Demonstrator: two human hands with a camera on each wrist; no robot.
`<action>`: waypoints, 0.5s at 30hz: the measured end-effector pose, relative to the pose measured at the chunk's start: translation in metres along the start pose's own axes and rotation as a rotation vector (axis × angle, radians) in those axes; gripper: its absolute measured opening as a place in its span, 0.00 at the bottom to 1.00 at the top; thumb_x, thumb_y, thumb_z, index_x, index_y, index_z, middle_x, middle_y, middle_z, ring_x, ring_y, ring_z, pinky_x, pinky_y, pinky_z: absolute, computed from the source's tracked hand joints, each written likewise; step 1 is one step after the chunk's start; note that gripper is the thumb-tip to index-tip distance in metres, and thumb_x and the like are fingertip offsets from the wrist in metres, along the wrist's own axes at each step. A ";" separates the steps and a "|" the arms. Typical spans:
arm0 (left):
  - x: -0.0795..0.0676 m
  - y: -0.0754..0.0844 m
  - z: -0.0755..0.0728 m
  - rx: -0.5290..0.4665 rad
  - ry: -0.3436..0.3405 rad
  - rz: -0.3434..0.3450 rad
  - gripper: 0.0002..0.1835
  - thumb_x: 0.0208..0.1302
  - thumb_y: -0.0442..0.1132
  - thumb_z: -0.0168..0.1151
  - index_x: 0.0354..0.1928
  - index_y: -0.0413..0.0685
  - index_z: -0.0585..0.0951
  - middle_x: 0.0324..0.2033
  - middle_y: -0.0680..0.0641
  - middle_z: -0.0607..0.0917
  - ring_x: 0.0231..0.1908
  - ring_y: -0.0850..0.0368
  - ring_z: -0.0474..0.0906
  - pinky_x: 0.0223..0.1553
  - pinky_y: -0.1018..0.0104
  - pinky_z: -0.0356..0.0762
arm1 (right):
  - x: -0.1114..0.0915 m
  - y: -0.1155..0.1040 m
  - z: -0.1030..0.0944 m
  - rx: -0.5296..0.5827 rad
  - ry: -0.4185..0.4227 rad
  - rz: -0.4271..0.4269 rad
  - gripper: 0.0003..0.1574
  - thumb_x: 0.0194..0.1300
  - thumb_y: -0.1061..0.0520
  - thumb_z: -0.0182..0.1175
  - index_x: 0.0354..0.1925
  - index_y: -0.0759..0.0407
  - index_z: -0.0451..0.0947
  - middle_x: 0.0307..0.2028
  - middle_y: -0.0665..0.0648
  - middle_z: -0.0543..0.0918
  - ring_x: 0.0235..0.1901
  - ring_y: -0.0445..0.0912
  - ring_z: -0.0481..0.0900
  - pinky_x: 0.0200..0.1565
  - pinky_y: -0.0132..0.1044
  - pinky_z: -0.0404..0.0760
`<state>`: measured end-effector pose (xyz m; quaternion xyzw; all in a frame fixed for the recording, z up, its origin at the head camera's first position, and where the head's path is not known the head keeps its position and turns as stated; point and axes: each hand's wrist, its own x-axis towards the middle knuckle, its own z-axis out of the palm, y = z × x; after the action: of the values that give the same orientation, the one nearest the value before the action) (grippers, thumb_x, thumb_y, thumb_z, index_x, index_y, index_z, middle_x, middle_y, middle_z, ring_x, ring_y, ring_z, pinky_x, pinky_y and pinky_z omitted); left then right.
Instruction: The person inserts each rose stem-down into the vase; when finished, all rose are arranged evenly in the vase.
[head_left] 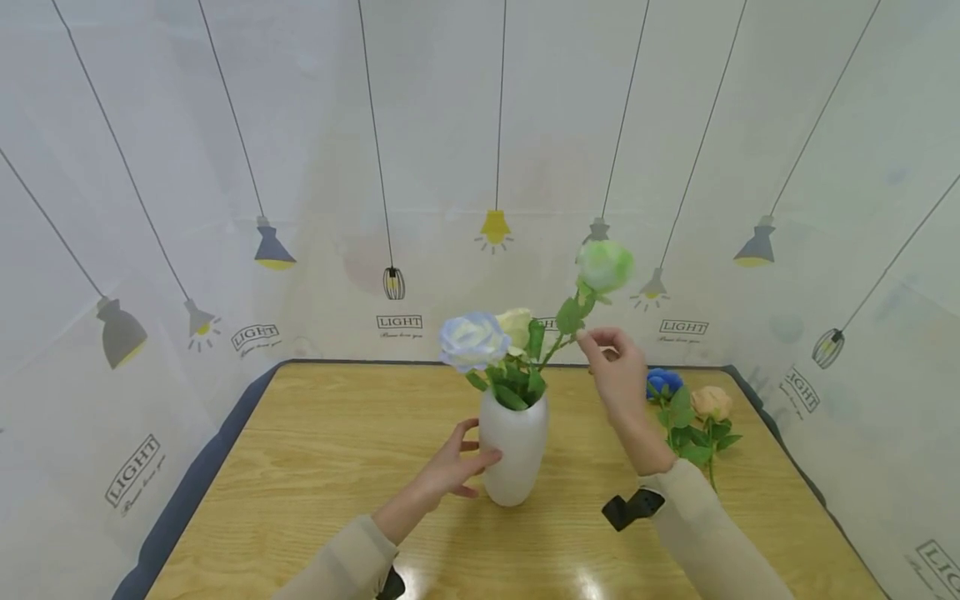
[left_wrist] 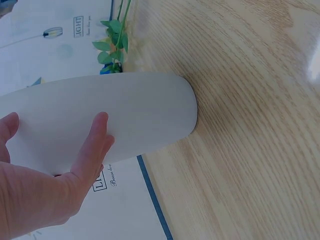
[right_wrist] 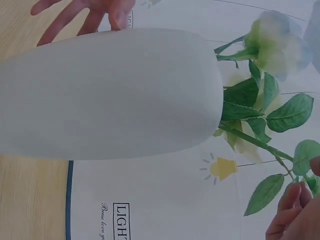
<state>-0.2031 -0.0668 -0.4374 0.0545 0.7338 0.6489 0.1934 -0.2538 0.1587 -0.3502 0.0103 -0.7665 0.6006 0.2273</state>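
Observation:
A white vase [head_left: 513,454] stands upright on the table, holding a pale blue rose [head_left: 474,342], a cream rose [head_left: 516,329] and a green-tinged white rose [head_left: 604,265]. The green-tinged rose leans right, its stem running into the vase mouth. My right hand [head_left: 618,375] pinches this stem below the bloom, at the leaves; the right wrist view shows thumb and fingertips meeting there. Against the vase's left side rests my left hand [head_left: 448,467], fingers spread and fairly straight. In the left wrist view its fingers [left_wrist: 95,135] lie along the vase wall.
Right of the vase, a blue rose [head_left: 664,382] and a peach rose [head_left: 711,403] lie on the wooden table [head_left: 322,467]. A white backdrop [head_left: 435,167] printed with lamps rises behind and at both sides. Black wrist straps show on both forearms.

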 end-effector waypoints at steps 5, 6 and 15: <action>0.006 -0.009 -0.002 -0.001 0.003 0.006 0.42 0.56 0.50 0.60 0.65 0.46 0.49 0.56 0.31 0.59 0.49 0.34 0.65 0.31 0.49 0.76 | 0.013 -0.006 0.000 0.051 0.008 0.000 0.22 0.57 0.47 0.59 0.45 0.59 0.76 0.33 0.51 0.71 0.22 0.39 0.65 0.20 0.28 0.63; 0.008 -0.012 -0.002 -0.001 0.004 0.006 0.42 0.55 0.50 0.61 0.66 0.47 0.49 0.56 0.32 0.60 0.49 0.34 0.65 0.31 0.49 0.76 | 0.016 -0.007 0.000 0.043 -0.001 0.013 0.24 0.57 0.45 0.59 0.46 0.59 0.75 0.33 0.51 0.71 0.24 0.40 0.65 0.21 0.29 0.64; 0.010 -0.015 -0.002 0.001 0.004 -0.001 0.43 0.54 0.51 0.61 0.66 0.47 0.49 0.56 0.32 0.60 0.49 0.34 0.66 0.31 0.50 0.76 | 0.033 -0.014 0.007 0.071 -0.079 0.209 0.30 0.56 0.42 0.58 0.50 0.62 0.74 0.45 0.55 0.72 0.45 0.47 0.66 0.47 0.40 0.66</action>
<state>-0.2106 -0.0677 -0.4542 0.0528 0.7346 0.6485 0.1925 -0.2815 0.1564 -0.3265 -0.0378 -0.7500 0.6469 0.1327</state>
